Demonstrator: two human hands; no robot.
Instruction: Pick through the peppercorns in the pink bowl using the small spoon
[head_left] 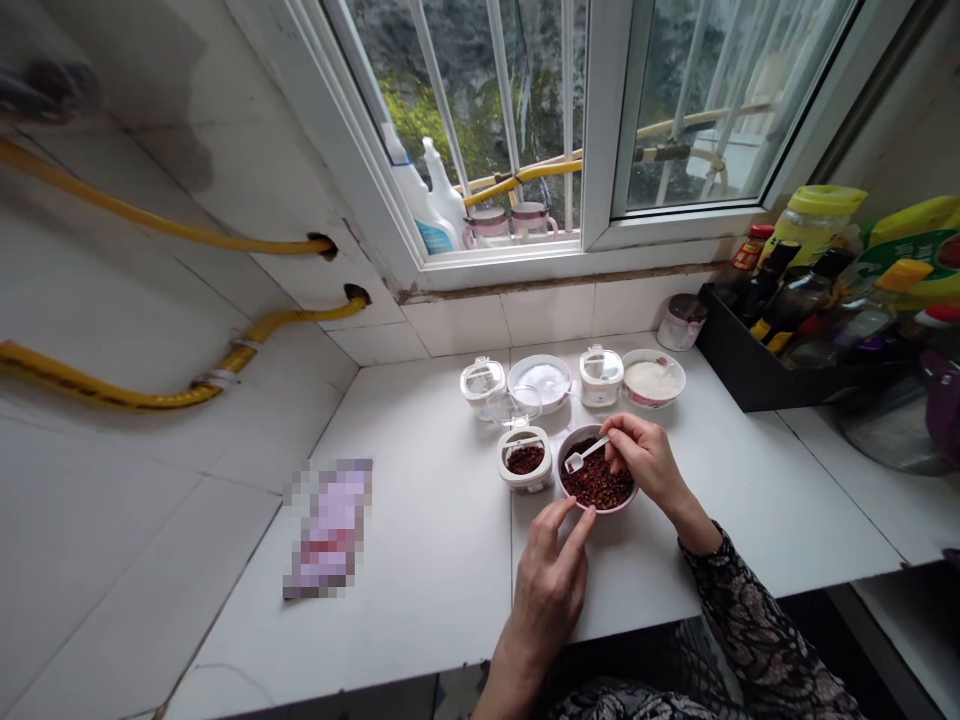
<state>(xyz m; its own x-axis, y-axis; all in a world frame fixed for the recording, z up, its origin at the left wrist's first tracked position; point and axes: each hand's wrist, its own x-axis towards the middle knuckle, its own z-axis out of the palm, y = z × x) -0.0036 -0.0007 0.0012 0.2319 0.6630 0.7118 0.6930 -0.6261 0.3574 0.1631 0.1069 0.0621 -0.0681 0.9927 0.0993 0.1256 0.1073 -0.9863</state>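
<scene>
Right hand [647, 466] pinched shut on spoon [591, 450] over bowl [617, 506]; left hand [551, 572] loosely open, fingertips touching bowl's near rim.

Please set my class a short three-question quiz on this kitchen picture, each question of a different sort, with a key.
1. What does the right hand hold?
2. True or false: the jar nearest the left hand holds white powder.
3. Where on the counter is the black box, as the picture shows it?
A) Left of the bowls
B) Right of the bowls
C) Between two bowls

Key:
1. A white spoon, over the near bowl.
2. False: it holds dark red bits.
3. B.
</scene>
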